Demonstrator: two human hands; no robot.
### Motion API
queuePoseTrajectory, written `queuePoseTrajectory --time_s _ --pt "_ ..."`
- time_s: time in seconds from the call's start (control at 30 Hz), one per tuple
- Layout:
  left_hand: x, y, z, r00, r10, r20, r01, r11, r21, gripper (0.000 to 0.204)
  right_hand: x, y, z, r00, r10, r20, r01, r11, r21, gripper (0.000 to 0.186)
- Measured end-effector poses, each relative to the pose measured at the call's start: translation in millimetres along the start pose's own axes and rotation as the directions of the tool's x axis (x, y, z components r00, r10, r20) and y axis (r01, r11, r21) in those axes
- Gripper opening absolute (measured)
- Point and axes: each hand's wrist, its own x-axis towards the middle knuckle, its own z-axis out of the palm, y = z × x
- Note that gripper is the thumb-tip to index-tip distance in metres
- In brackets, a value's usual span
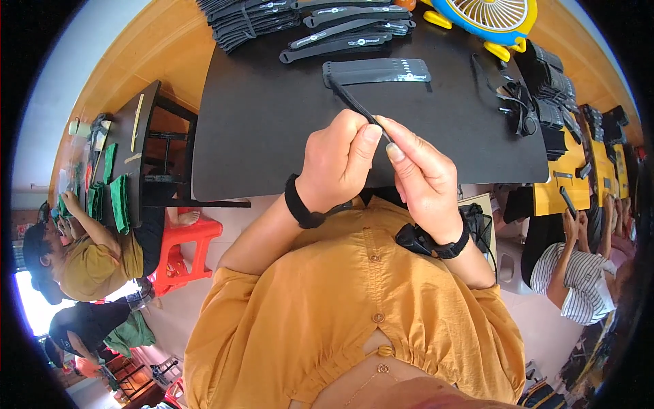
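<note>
Narrow dark strap [354, 101]: one; held over the near half of the worktop [259, 136], seen nearly edge-on, its free length slanting from your fingertips toward the far edge and the left.
Left hand [337, 160]: fingers curled, thumb pressed along the strap; gripping it near its close end.
Right hand [426, 174]: thumb and fingertips pinched on the strap's close end, just beside the left; what lies between the tips is too small to tell.
Flat grey set [375, 71]: straps side by side, beyond your hands; the held strap's far end overlaps its left end in view, contact uncertain.
Loose dark straps [349, 33]: overlapping, toward the far edge.
Tied bundle [248, 24]: stacked at the far left corner.
Yellow and blue fan [485, 17]: far right corner.
Grip advice: anchor with your left, work the end with your right; pinch lightly, as the strap likely twists.
Care point: keep the free length clear of the flat set, which it could drag askew.
</note>
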Motion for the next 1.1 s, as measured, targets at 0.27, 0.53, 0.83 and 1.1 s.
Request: queuePoseTrajectory --time_s 0.27,0.53,0.83,1.1 --pt "-5 -2 8 0.992 -0.097 -0.084 0.1 0.995 0.031 0.021 2 9 7 0.985 -0.17 -0.003 0.168 0.979 -0.119 0.032" --pt "-9 -7 9 0.988 -0.034 -0.152 0.013 0.99 -0.139 0.018 -2 9 11 0.999 -0.052 -0.016 0.052 0.998 0.038 0.03" --pt "-11 -11 15 0.976 -0.161 -0.147 0.066 0.862 -0.503 0.025 3 3 14 0.954 0.295 0.047 -0.285 0.851 0.442 0.032" --pt "-3 -7 15 0.97 -0.192 -0.147 0.11 0.893 -0.437 0.026 11 6 17 0.968 0.243 0.061 -0.231 0.775 0.588 0.028"
